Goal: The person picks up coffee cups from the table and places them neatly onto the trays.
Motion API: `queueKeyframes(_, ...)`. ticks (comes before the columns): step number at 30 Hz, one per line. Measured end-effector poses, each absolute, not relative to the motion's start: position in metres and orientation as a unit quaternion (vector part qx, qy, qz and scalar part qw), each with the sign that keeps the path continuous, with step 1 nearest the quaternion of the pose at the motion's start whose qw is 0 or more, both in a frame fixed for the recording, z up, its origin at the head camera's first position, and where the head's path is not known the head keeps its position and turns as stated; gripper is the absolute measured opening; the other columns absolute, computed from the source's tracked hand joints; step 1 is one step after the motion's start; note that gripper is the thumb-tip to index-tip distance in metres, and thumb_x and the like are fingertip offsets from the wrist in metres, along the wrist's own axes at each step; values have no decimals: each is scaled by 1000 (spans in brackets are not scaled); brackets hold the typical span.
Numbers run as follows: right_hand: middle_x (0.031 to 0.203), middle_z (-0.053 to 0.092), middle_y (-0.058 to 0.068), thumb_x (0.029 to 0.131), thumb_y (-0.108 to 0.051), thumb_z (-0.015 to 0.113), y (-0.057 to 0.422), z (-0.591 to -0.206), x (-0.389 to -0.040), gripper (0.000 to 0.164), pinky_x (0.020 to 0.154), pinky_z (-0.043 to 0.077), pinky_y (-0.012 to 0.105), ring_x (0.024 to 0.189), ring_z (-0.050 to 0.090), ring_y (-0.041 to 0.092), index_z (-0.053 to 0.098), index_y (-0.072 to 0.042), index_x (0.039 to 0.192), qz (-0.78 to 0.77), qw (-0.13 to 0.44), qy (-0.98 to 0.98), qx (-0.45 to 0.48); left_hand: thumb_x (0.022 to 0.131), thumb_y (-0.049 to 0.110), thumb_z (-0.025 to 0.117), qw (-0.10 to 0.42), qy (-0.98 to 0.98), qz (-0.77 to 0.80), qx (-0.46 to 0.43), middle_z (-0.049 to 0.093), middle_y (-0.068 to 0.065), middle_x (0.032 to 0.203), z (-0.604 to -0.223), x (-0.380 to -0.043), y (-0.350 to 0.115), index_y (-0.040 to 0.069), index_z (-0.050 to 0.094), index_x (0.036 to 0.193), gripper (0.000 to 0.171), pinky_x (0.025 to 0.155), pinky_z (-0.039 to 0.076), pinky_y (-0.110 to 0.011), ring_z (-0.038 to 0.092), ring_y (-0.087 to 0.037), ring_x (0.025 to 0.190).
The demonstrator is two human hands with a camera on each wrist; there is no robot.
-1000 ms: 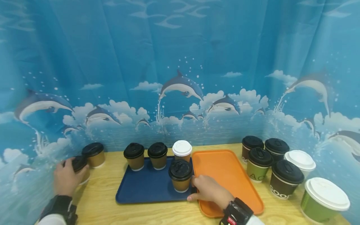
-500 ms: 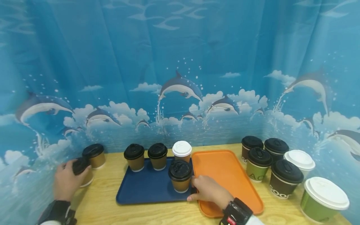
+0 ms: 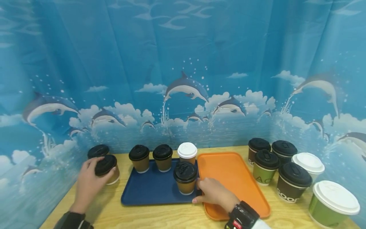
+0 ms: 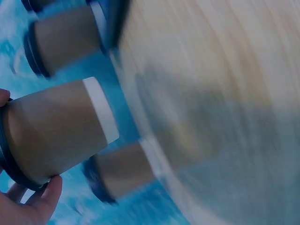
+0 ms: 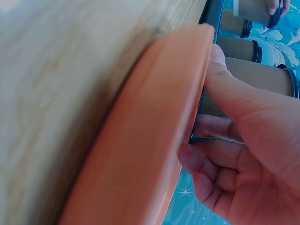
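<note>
My left hand point(image 3: 90, 184) grips a brown paper coffee cup point(image 4: 56, 133) by its black lid point(image 3: 105, 165). In the left wrist view the cup's white base is held off the table. My right hand point(image 3: 215, 192) is at the front right corner of the blue tray point(image 3: 148, 190), thumb and fingers around that corner, over the orange tray's edge. Close beside its fingers stands a brown cup with a black lid point(image 3: 185, 181). Two more black-lidded brown cups point(image 3: 140, 159) and a white-lidded cup point(image 3: 187, 151) stand along the blue tray's back.
Behind the left hand stands another black-lidded cup point(image 3: 98, 150). The orange tray point(image 3: 228, 171) lies right of the blue one. Farther right are several cups, among them a green cup point(image 3: 264, 175), a dark cup point(image 3: 291, 190) and a large white-lidded green cup point(image 3: 328, 210). A dolphin-printed curtain point(image 3: 183, 63) backs the table.
The left hand has lifted its cup and carried it right, now in front of the cup behind it. My right hand stays at the blue tray's corner.
</note>
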State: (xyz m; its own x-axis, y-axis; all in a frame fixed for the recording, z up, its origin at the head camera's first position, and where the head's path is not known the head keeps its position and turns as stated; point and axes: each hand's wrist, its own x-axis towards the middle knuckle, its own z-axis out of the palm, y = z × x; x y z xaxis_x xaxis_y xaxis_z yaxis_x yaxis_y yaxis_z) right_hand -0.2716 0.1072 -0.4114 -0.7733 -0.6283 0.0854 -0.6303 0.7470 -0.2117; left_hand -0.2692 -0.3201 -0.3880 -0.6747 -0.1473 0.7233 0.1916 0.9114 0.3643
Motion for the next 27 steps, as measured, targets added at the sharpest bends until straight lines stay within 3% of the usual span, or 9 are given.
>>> queueKeyframes(15,59,40,-9,69,-55,70,108,-411,-271,48,45,30,23,49,37,6,60,-12,87,112,9,-937,329,71,49,75,287,-909,-263,-148,48,-6,121,-378,-258,-195,21,55,121,61,81,51,-45,56,-28,104)
queueKeyframes(21,61,42,-9,70,-54,70,107,-411,-270,53,47,32,24,52,39,6,61,-8,94,104,0,-940,324,70,50,75,235,-923,-272,-138,47,-2,122,-384,-256,-169,25,55,120,59,81,51,-40,56,-22,104)
queueKeyframes(27,61,44,-8,70,-54,70,106,-412,-269,54,47,33,24,52,41,5,61,-7,95,111,-2,-940,324,70,51,75,236,-923,-271,-140,47,0,122,-387,-256,-161,26,56,119,59,80,51,-37,56,-20,103)
